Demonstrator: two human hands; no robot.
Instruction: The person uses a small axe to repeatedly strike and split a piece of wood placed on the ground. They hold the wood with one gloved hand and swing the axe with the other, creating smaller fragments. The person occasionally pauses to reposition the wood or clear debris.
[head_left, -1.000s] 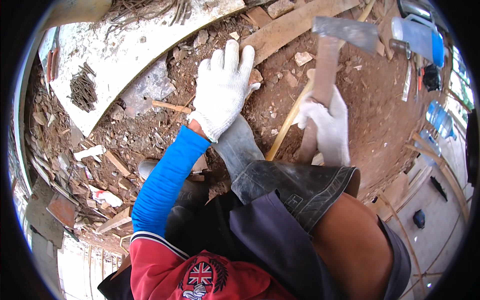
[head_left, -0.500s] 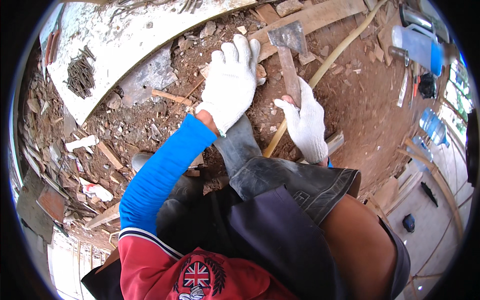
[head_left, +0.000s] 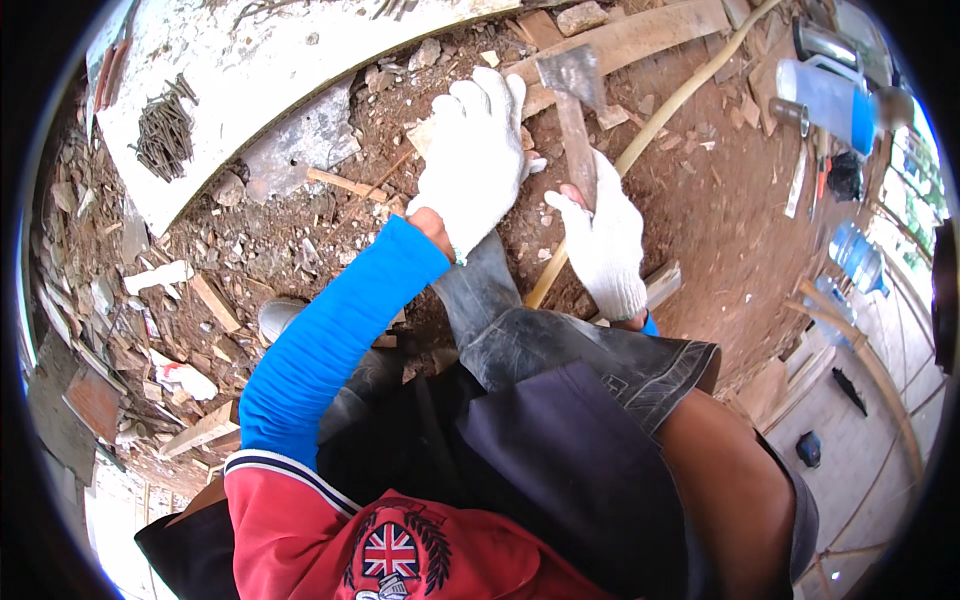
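Note:
My left hand (head_left: 470, 160), in a white glove, lies above my grey rubber boot (head_left: 480, 290); its fingers curl over something hidden beneath it, beside a pale wood scrap (head_left: 423, 135). My right hand (head_left: 605, 240), also gloved, grips the wooden handle of a hatchet (head_left: 575, 130). The hatchet's blurred metal head is right of my left fingers, over a long flat board (head_left: 660, 35). A long pale pole (head_left: 652, 130) runs diagonally behind my right hand.
A white panel (head_left: 230, 80) carries a pile of nails (head_left: 165, 130). Rubble and wood scraps (head_left: 215, 300) cover the left ground. A plastic jug (head_left: 825, 105) is at upper right, a water bottle (head_left: 855, 260) below it. Pale tiles (head_left: 860, 500) lie at lower right.
The hatchet has moved left toward my left hand since a second ago, with my right hand along with it. My left hand has shifted slightly up and right, its fingers now more bent.

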